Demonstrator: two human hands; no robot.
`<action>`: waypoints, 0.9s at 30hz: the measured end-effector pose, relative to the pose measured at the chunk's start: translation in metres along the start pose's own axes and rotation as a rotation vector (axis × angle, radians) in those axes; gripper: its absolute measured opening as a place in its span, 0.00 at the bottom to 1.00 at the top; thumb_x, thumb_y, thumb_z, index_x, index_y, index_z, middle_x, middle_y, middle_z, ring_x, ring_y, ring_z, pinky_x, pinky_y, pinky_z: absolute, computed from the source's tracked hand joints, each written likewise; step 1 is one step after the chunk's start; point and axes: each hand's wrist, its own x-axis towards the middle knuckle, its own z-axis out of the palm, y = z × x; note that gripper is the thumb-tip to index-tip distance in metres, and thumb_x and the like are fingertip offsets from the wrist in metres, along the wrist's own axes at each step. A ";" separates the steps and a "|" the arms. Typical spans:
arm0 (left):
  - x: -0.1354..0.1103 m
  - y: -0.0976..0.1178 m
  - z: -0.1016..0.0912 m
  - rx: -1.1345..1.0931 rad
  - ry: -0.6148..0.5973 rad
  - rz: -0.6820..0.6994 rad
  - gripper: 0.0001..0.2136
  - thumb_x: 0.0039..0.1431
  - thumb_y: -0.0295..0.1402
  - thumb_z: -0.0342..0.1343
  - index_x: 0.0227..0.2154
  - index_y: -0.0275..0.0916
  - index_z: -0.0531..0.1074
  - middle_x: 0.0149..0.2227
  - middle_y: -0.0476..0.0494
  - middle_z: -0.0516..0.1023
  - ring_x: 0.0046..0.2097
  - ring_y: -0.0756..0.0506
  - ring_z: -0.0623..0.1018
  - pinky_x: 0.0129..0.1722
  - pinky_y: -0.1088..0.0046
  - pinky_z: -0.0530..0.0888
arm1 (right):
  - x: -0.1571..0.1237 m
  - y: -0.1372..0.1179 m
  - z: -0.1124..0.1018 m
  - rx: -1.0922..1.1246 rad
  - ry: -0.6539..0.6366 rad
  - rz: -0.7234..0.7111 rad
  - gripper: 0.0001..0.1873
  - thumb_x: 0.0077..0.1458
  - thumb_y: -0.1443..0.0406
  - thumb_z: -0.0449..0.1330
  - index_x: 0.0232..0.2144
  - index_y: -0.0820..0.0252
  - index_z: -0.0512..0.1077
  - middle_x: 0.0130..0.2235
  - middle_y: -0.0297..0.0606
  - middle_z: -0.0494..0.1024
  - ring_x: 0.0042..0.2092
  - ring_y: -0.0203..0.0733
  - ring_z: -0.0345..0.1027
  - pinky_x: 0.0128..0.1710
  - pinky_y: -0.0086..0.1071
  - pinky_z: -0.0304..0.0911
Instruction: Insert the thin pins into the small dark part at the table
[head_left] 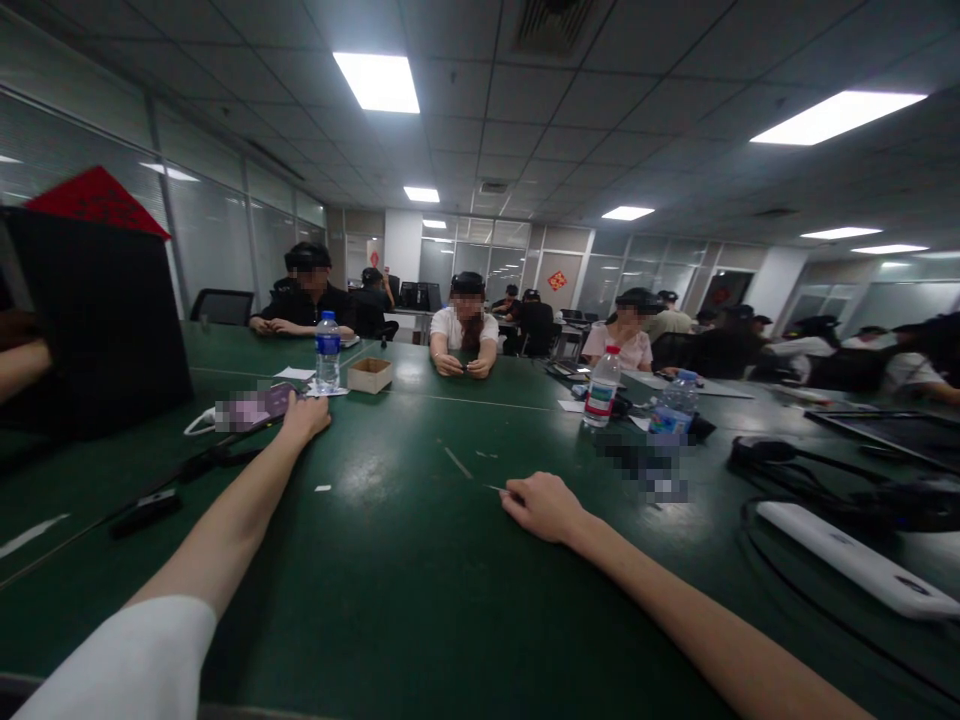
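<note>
My left hand [306,418] reaches far across the green table, beside the end of a phone [259,408] and just in front of a blue-capped water bottle [328,352]. Its fingers look apart, and I see nothing held in them. A white slip of paper [337,391] lies under the bottle, close to the fingertips. My right hand [544,505] rests low over the middle of the table with its fingers closed. From its fingertips a thin pale strip [493,488] sticks out to the left; its material is too small to tell.
Right of centre stand a red-capped bottle [602,388] and another water bottle [673,405]. A small open cardboard box [369,376] sits ahead. A white power bank [855,560] and black headset [840,480] lie right. A black box [97,320] stands left. People sit across the table.
</note>
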 end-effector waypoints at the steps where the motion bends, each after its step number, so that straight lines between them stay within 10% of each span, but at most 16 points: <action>1: 0.000 0.000 0.000 0.003 0.000 0.002 0.17 0.53 0.37 0.44 0.40 0.31 0.70 0.38 0.28 0.76 0.42 0.34 0.75 0.55 0.44 0.47 | 0.000 0.000 0.000 0.012 -0.003 -0.009 0.23 0.61 0.54 0.43 0.29 0.59 0.72 0.26 0.36 0.75 0.27 0.34 0.66 0.32 0.26 0.57; 27: 0.015 -0.009 0.001 -0.023 -0.065 0.014 0.19 0.53 0.38 0.43 0.42 0.31 0.70 0.44 0.27 0.73 0.46 0.33 0.73 0.53 0.44 0.53 | 0.005 0.002 0.003 -0.003 0.008 0.001 0.21 0.60 0.56 0.44 0.28 0.59 0.72 0.26 0.36 0.74 0.27 0.35 0.65 0.30 0.27 0.55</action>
